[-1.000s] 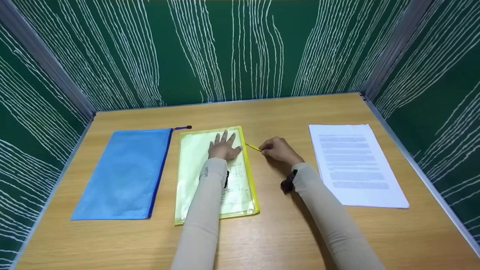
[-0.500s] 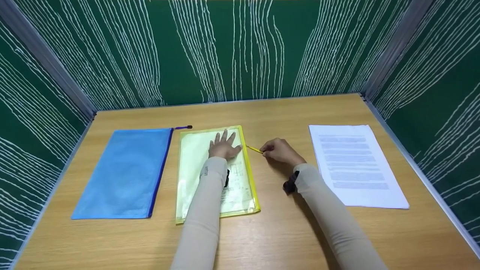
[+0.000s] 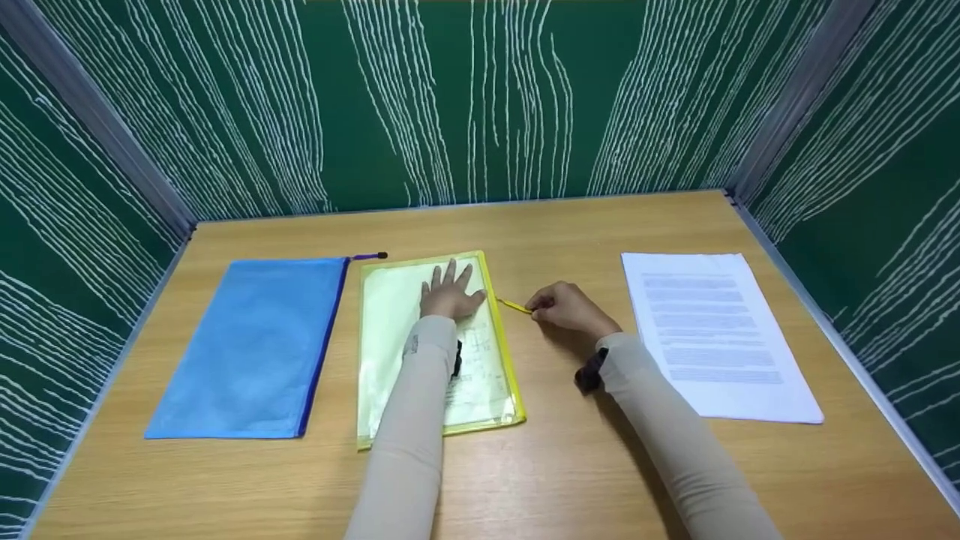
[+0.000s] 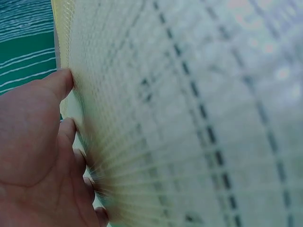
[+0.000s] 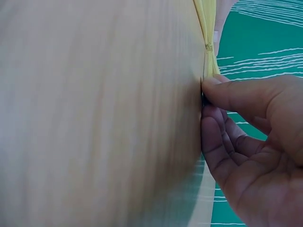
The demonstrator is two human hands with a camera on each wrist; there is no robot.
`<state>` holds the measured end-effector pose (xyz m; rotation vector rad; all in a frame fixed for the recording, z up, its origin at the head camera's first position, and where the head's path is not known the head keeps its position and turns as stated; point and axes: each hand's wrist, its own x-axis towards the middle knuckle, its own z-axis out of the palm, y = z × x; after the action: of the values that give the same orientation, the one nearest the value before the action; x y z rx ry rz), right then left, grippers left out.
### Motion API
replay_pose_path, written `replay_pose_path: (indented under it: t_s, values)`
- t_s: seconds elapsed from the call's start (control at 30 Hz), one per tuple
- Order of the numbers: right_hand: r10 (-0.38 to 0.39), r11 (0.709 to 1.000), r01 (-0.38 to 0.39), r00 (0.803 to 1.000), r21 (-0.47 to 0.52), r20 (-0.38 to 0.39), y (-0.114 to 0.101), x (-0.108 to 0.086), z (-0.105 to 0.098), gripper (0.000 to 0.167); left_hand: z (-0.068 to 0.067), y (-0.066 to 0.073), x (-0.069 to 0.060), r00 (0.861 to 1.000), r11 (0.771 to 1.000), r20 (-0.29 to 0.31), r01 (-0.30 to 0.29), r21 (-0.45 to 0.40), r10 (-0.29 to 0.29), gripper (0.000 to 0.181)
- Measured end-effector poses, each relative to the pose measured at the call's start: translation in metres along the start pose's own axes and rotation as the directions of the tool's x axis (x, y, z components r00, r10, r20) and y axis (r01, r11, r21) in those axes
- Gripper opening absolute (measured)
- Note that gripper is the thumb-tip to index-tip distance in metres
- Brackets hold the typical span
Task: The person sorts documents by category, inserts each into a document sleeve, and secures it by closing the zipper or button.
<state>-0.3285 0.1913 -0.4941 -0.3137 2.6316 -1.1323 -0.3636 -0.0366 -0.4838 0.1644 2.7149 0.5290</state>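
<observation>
A clear zip folder (image 3: 484, 375) with yellow edging lies in the middle of the head view, with printed sheets showing through it. My left hand (image 3: 450, 298) rests on its upper part, fingers spread and straight. In the left wrist view those fingertips (image 4: 66, 81) touch the meshed plastic. Just right of the folder, my right hand (image 3: 566, 307) pinches the yellow zipper pull (image 3: 514, 306) between thumb and fingers. The pull reaches to the folder's yellow right edge. In the right wrist view the thumb and fingers (image 5: 215, 130) hide the pull's outer end.
A blue zip folder (image 3: 247, 349) lies at the left, its purple pull (image 3: 366, 256) sticking out at the top. White printed sheets (image 3: 705, 337) lie at the right. Green panels with white lines (image 3: 517, 97) enclose the wooden table (image 3: 555, 480) at the back and sides.
My right hand has moved a little nearer along the folder's right edge, taking the yellow zipper pull with it. The left hand stays in place on the folder.
</observation>
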Motion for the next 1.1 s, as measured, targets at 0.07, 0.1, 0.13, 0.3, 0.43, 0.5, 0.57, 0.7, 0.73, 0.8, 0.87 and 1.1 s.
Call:
replay_pose_path:
  t_s: [0.07, 0.1, 0.13, 0.3, 0.43, 0.5, 0.57, 0.7, 0.73, 0.8, 0.87, 1.1]
  values:
    - [0.023, 1.0, -0.023, 1.0, 0.001, 0.0, 0.001, 0.0, -0.001, 0.019, 0.001, 0.002, 0.001, 1.0, 1.0, 0.001, -0.003, -0.007, 0.003, 0.066]
    - [0.03, 1.0, -0.03, 1.0, 0.0, 0.0, 0.001, 0.0, -0.002, 0.02, 0.001, 0.003, 0.001, 1.0, 1.0, 0.0, -0.004, -0.008, 0.004, 0.066]
    - [0.038, 0.999, -0.038, 0.999, 0.001, -0.002, 0.002, -0.001, -0.002, 0.019, 0.001, 0.003, 0.001, 1.0, 1.0, -0.002, -0.006, -0.011, 0.006, 0.066]
    - [0.06, 0.998, -0.06, 0.998, -0.013, 0.012, 0.001, -0.002, -0.004, 0.019, 0.001, 0.004, 0.001, 1.0, 1.0, -0.009, -0.01, -0.018, 0.009, 0.066]
    - [0.025, 0.999, -0.024, 0.999, -0.037, 0.033, -0.003, -0.006, -0.003, 0.019, 0.002, 0.0, 0.003, 0.999, 1.0, -0.037, 0.006, -0.017, -0.006, 0.066]
    - [0.01, 0.999, -0.008, 0.999, -0.041, 0.04, -0.004, -0.008, -0.003, 0.019, 0.001, -0.002, 0.003, 0.999, 1.0, -0.047, 0.013, -0.018, -0.014, 0.066]
    - [0.006, 0.999, -0.004, 0.999, -0.04, 0.04, -0.005, -0.01, -0.004, 0.018, 0.0, -0.002, 0.003, 0.999, 1.0, -0.048, 0.015, -0.025, -0.017, 0.066]
    - [-0.015, 0.999, 0.017, 0.999, -0.041, 0.042, -0.003, -0.013, -0.005, 0.017, -0.001, -0.001, 0.004, 0.999, 1.0, -0.037, 0.011, -0.029, -0.012, 0.066]
    - [-0.027, 0.999, 0.029, 0.999, -0.043, 0.041, -0.002, -0.014, -0.006, 0.017, -0.001, -0.001, 0.004, 0.999, 1.0, -0.034, 0.008, -0.03, -0.009, 0.066]
    - [-0.05, 0.998, 0.052, 0.998, -0.047, 0.043, 0.0, -0.016, -0.006, 0.016, 0.0, -0.001, 0.004, 0.999, 0.999, -0.035, 0.001, -0.034, -0.002, 0.066]
    - [-0.057, 0.997, 0.059, 0.997, -0.054, 0.046, 0.002, -0.017, -0.006, 0.015, 0.001, -0.001, 0.005, 0.999, 0.999, -0.04, -0.003, -0.035, 0.001, 0.066]
    - [-0.024, 0.998, 0.028, 0.997, -0.049, 0.069, 0.004, -0.02, -0.006, 0.016, 0.003, -0.001, 0.005, 0.998, 0.999, -0.058, 0.015, -0.042, -0.017, 0.066]
